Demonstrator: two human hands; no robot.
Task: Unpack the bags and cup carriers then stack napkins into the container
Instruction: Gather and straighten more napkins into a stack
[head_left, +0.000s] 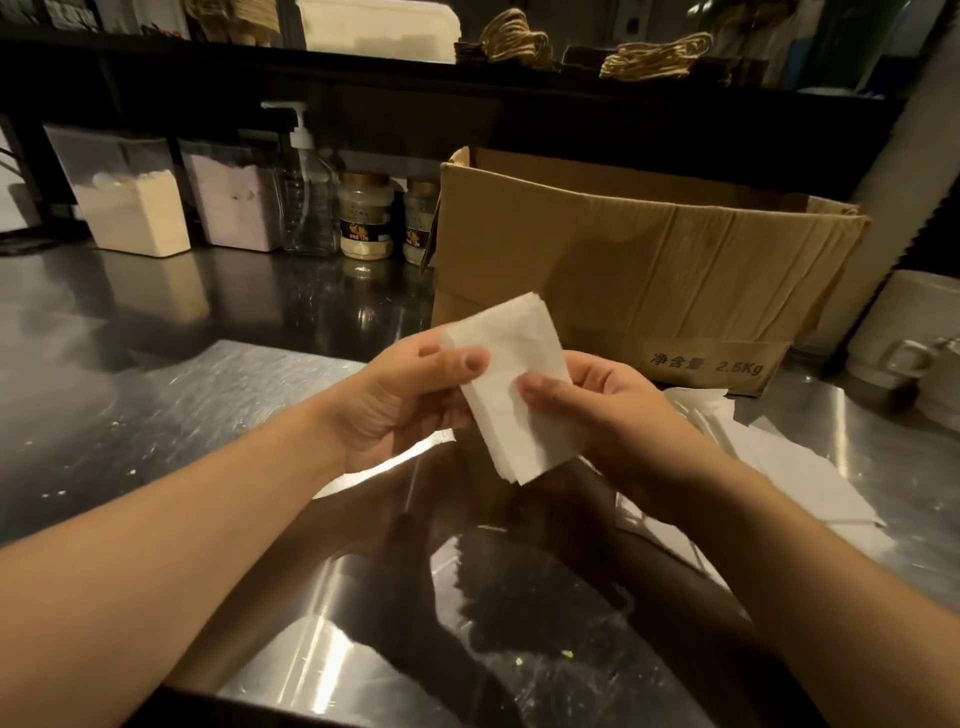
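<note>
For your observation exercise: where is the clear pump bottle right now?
In the head view, the clear pump bottle stands at the back left of the steel counter, between a tub of pale powder and a labelled jar.

dim warm light | glare on steel counter (156, 415) | arm shadows below | edges bowed, background soft

White napkins (511, 384) in the grip, a plain brown cardboard box (639, 260) with dark print behind it, white sheets (779, 457) right, and perhaps cream powder tubs (137, 208) far left.
</note>
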